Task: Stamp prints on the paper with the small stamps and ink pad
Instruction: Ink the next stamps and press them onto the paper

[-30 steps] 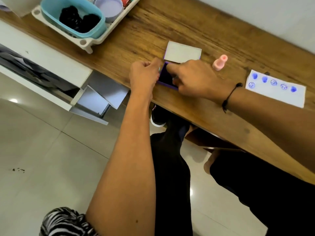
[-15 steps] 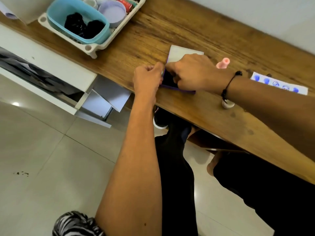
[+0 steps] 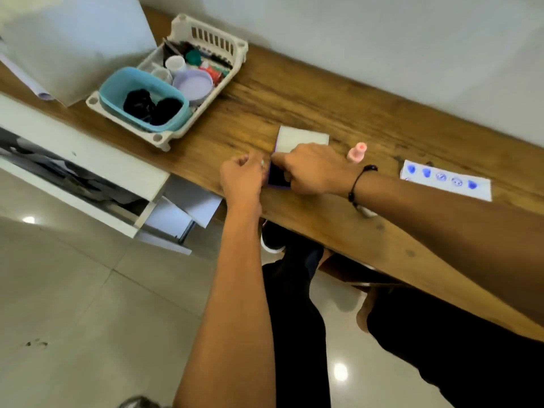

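Observation:
A dark purple ink pad [image 3: 276, 177] lies open near the wooden table's front edge, its white lid [image 3: 303, 139] flat just behind it. My left hand [image 3: 242, 175] is curled at the pad's left edge, pinching a small pale stamp of which only a tip shows. My right hand [image 3: 313, 169] grips the pad's right side, fingers covering part of it. A pink stamp [image 3: 356, 153] stands upright behind my right wrist. Under that wrist a white stamp [image 3: 368, 212] peeks out. To the right lies the paper strip [image 3: 447, 181] carrying several blue prints.
A white plastic basket [image 3: 206, 36] at the back left holds a teal tub [image 3: 141, 81], a lilac lid and small jars. White drawers [image 3: 88, 169] hang open below the table's left end. The table edge [image 3: 323, 231] runs diagonally above my knees.
Both hands have stayed at the ink pad, the right one closing further over its right side. The camera has tilted, bringing the whole basket into view.

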A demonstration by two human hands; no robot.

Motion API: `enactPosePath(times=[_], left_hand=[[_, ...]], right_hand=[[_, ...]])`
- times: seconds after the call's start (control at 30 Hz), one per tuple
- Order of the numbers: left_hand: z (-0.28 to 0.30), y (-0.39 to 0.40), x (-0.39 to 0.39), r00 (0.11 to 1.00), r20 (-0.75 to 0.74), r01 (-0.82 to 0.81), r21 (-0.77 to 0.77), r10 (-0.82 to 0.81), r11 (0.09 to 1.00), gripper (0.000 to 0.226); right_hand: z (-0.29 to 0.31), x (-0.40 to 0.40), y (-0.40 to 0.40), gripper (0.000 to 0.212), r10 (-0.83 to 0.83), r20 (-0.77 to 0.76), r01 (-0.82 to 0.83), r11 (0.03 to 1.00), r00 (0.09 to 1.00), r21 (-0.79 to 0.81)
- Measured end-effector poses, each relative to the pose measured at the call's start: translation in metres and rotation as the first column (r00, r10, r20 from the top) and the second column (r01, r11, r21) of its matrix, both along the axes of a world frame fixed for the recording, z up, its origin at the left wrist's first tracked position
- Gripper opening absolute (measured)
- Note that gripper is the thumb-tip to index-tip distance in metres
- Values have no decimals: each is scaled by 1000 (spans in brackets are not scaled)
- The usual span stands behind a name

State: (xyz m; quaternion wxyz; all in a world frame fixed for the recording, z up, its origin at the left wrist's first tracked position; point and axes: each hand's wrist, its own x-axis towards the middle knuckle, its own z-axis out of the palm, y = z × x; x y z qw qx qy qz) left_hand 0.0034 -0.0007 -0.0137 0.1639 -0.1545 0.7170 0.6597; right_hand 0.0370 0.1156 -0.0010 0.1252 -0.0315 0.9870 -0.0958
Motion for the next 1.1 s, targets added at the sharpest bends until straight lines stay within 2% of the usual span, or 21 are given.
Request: enactPosePath(times=[0.07, 0.1, 0.17, 0.23, 0.3, 0.37, 0.43, 0.5, 0.57, 0.63, 0.73, 0.9, 1.1], left_hand=[[10, 0, -1, 994, -45, -99, 74, 102, 992, 19], [15, 2, 0, 989, -65, -127, 129, 136, 984, 19], [26, 13, 5, 986, -100, -105, 253, 134, 962, 21], [37, 36, 19, 985, -173, 34, 311, 21, 950, 21], [47, 63, 39, 960, -257, 196, 323, -113, 926, 23], [53, 93, 66, 927, -288, 329, 312, -242, 891, 19], [52, 118, 97, 899, -260, 423, 315, -351, 849, 13], [43, 133, 125, 872, -186, 489, 341, -452, 803, 12], [29, 141, 146, 819, -109, 565, 323, -563, 760, 13], [13, 144, 155, 783, -47, 614, 219, -620, 758, 14], [-2, 147, 155, 803, 17, 589, 120, -595, 799, 13], [-10, 150, 155, 851, 108, 479, 243, -514, 844, 18], [-11, 151, 153, 851, 119, 477, 232, -511, 848, 19]], right_hand=[[0, 9, 5, 17, -139, -53, 131, 983, 989, -128], [0, 18, 9, 16, -276, -115, 241, 938, 954, -249], [3, 42, 20, 9, -579, -205, 379, 722, 789, -579], [7, 73, 40, 5, -791, -146, 360, 424, 594, -831], [6, 106, 66, 13, -901, -41, 320, 195, 431, -927], [-1, 133, 93, 15, -946, 30, 352, 91, 323, -931], [-10, 147, 116, 15, -959, 32, 439, 100, 282, -893], [-17, 151, 129, 14, -955, -17, 521, 177, 297, -835], [-23, 156, 138, 12, -933, -87, 596, 292, 348, -748], [-28, 161, 143, 14, -897, -126, 643, 395, 423, -656], [-30, 163, 144, 16, -850, -159, 664, 497, 502, -560], [-35, 158, 147, 18, -767, -246, 646, 635, 592, -424], [-39, 156, 146, 17, -711, -275, 619, 701, 647, -354]])
